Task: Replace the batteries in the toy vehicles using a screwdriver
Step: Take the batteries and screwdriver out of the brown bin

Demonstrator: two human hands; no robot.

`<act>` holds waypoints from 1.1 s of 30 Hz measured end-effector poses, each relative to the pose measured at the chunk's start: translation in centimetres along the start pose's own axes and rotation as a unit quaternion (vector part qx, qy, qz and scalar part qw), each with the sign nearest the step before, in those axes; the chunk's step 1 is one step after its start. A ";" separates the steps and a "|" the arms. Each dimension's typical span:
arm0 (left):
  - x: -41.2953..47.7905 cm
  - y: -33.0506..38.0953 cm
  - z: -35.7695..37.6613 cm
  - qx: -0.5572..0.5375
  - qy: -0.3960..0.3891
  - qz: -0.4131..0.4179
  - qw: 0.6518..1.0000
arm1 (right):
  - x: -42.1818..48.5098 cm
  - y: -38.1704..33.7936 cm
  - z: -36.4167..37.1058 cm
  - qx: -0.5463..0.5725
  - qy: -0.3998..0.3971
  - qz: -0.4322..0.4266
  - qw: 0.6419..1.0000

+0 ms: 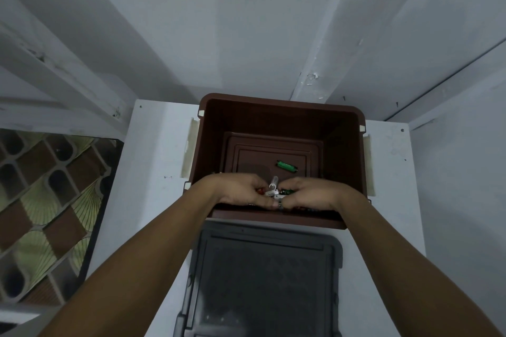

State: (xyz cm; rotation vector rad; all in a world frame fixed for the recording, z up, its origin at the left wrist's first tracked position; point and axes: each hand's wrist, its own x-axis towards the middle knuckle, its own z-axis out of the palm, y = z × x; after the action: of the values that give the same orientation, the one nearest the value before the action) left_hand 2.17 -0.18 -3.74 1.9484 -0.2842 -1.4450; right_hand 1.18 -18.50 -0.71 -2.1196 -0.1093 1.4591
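A brown plastic bin (279, 115) stands open on a white table. Both my hands reach over its near rim. My left hand (241, 190) and my right hand (310, 194) are cupped together around a small heap of batteries (275, 189), some white, some green and some red. One white battery sticks up between the two hands. A single green battery (286, 166) lies loose on the bin's floor, farther back and to the right. No toy vehicle or screwdriver is in view.
A dark grey lid (267, 276) lies flat on the white table (153, 161) just in front of the bin. White walls close in behind and to the right. A patterned tiled floor (46, 200) shows to the left, below the table edge.
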 end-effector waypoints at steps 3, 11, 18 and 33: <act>-0.3 0.3 0.0 0.001 -0.010 -0.009 1.000 | 0.1 0.2 0.0 0.012 0.006 0.003 1.000; -0.6 0.4 -0.2 0.023 -0.013 -0.009 1.000 | 0.5 0.6 0.1 0.023 -0.007 -0.029 0.999; -0.6 0.3 -0.3 0.020 -0.018 0.003 1.000 | 0.7 0.8 0.0 0.025 -0.017 -0.061 0.998; 0.0 -0.7 -0.4 -0.068 0.003 0.016 0.998 | 1.0 1.5 -0.1 0.055 -0.007 -0.104 0.993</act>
State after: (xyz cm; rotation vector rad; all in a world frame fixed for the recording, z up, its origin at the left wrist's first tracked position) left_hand 2.38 0.52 -4.10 1.8301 -0.2082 -1.4008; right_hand 1.26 -19.46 -2.26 -1.9467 -0.2403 1.3267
